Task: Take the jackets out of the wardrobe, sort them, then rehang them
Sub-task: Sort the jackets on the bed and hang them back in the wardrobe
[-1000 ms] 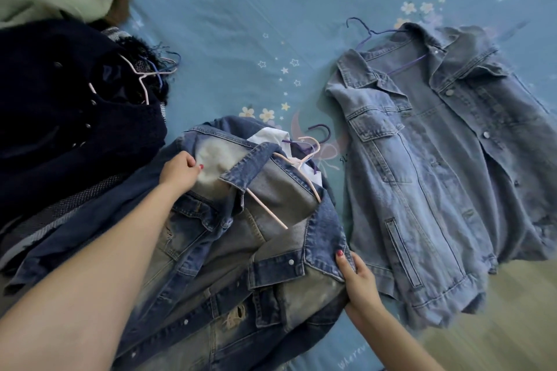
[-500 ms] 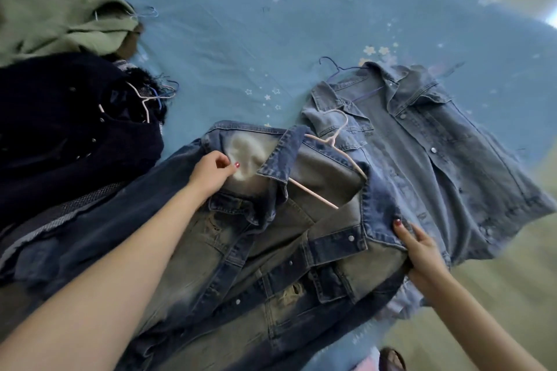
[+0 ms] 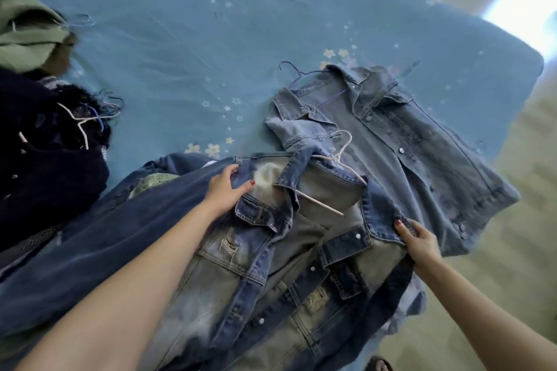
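Dark denim jacket (image 3: 301, 250) dragged further over pale jacket (image 3: 407, 159)

Distressed jacket (image 3: 271, 265) overlapping vest (image 3: 422, 159)

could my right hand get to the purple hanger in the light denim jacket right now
Probably not straight away: the right hand is gripping the dark denim jacket. Nothing covers the purple hanger hook on the bed sheet beyond it.
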